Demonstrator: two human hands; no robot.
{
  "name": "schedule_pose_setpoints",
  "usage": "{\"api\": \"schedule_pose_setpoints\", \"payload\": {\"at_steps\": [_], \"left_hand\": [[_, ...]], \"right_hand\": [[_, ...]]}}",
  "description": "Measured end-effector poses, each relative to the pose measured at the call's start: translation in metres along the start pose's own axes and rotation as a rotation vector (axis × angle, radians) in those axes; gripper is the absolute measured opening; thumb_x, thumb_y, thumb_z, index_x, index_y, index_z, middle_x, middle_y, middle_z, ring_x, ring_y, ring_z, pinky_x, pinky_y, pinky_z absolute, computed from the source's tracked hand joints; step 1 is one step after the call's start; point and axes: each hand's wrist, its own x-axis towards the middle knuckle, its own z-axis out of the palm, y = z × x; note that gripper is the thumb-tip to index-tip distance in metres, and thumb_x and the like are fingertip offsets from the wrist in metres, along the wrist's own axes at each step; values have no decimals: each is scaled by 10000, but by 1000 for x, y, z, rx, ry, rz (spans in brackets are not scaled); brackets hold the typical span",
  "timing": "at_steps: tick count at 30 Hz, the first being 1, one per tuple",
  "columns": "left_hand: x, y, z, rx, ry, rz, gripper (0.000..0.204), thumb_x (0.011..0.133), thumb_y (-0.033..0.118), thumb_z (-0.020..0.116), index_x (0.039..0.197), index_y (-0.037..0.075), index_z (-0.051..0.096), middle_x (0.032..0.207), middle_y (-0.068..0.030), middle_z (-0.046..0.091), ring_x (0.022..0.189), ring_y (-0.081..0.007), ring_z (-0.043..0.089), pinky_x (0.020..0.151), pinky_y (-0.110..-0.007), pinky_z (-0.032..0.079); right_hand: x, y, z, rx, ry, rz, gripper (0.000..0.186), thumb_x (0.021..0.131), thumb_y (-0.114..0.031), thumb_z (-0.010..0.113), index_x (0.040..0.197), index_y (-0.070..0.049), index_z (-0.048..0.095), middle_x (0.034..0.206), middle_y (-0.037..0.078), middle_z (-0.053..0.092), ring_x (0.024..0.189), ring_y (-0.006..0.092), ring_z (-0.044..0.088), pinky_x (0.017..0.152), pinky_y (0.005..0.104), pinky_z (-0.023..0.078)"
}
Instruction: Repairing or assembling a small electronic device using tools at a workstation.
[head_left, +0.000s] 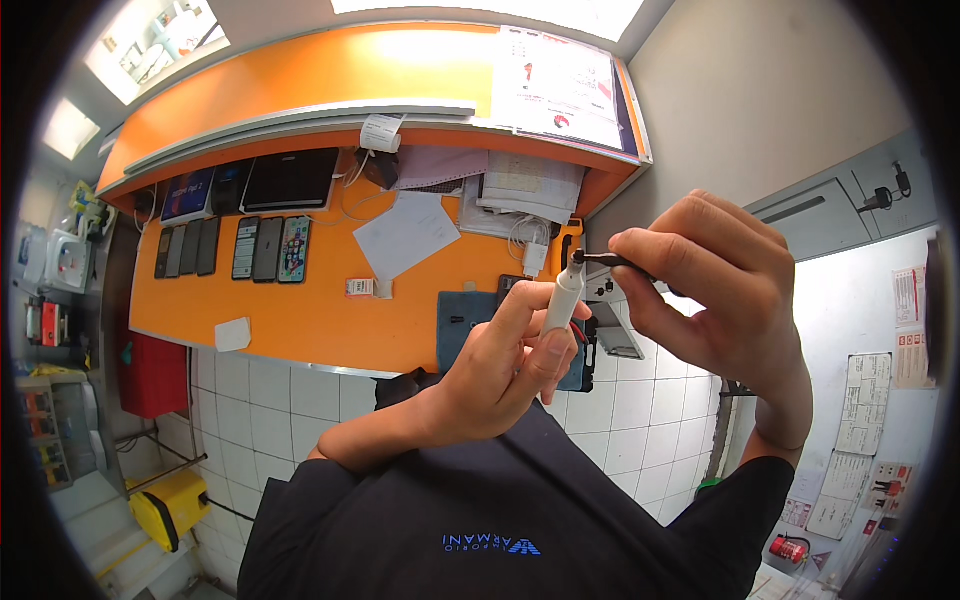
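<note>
My left hand is wrapped round a slim white cylindrical device, held upright in front of my chest with its narrow top end up. To its right, my right hand pinches a dark thin tool, apparently tweezers. The tip of that tool meets a small black piece at the device's top; whether it grips the piece cannot be made out. Below and behind my left hand lies a blue mat, partly hidden by the hand, with a tiny black part on it.
The orange desk carries several phones, tablets, a white sheet, a small box and a white charger with cable. An orange shelf overhangs its back. A red cabinet stands left.
</note>
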Motion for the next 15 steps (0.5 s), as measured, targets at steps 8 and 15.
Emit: {"api": "schedule_pose_setpoints", "payload": {"at_steps": [8,15], "left_hand": [[1,3,0,15,10,-27,247,1072,167,431,1264,17,388,699,-5,494,548,-55,467,528,-221,470],[2,0,0,14,13,4,244,1056,160,485,1228,22,381,733,-28,547,577,-68,530,542,-236,503]], "right_hand": [[0,1,1,0,1,9,209,684,-6,796,874,-39,715,692,18,593,548,106,539,450,256,393],[-1,2,1,-5,-4,5,221,676,0,793,879,-40,715,697,20,597,552,105,547,452,254,395]]}}
